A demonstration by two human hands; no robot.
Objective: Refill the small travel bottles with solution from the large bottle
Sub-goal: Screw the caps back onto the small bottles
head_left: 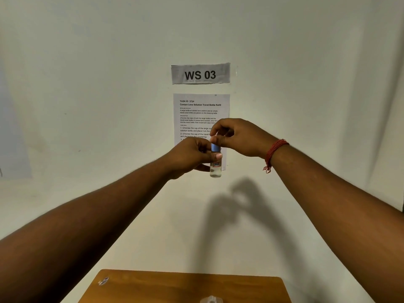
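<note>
Nearest us: the wooden surface (pixel 185 285), with a clear object (pixel 211 300) cut off at the bottom edge, too little of it showing to name, and a small scrap (pixel 103 281) near the left corner.

Held aloft, well above the surface: one small travel bottle (pixel 215 165), upright, clear-walled, some clear liquid low in the body, a small label, a blue collar (pixel 215 147) at the neck.

Our left hand (pixel 192 157) is closed round the bottle's body. Our right hand (pixel 238 136) pinches its fingertips on the top, which they hide.

Step, as we judge it: twisting the cap, loosening or tightening we cannot tell. The next move calls for a steady, upright body while the top turns.

Farthest: instruction sheet (pixel 201 114) and "WS 03" sign (pixel 200 73) on the wall.
</note>
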